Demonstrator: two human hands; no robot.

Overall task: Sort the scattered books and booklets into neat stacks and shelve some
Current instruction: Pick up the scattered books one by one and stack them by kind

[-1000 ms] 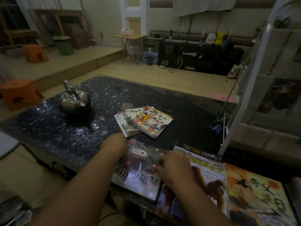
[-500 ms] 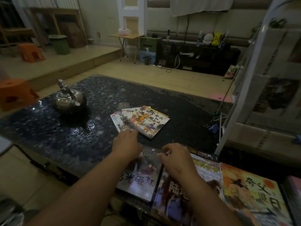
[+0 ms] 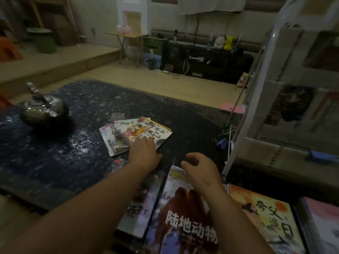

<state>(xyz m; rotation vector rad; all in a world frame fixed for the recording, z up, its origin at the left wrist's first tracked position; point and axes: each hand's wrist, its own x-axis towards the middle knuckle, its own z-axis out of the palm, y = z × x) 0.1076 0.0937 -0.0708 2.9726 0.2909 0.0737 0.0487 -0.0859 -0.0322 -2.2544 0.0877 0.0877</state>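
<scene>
Fingers (image 3: 145, 141) of the left hand (image 3: 144, 153) lie straight and close together, pressing flat on the near edge of the fanned booklets (image 3: 126, 132), which sit spread like a hand of cards on the dark speckled table (image 3: 73, 153), near its middle. Those of the right hand (image 3: 200, 167) are loosely curled with the thumb apart, gripping nothing; this hand hovers just over the far edge of the camel book (image 3: 183, 217), and whether it touches the cover cannot be told. The camel book lies at the near edge of the table in a row with others: the grey book (image 3: 139, 209) to its left, partly hidden under the left forearm, and the orange book (image 3: 266, 217) to its right, with one more cover (image 3: 321, 226) at the far right, too blurred to read. A metal kettle (image 3: 44, 110) stands at the left of the table, well apart from the booklets. A white rack (image 3: 256, 88) holding papers rises at the right, with a blue binder clip (image 3: 221, 143) beside its foot.
</scene>
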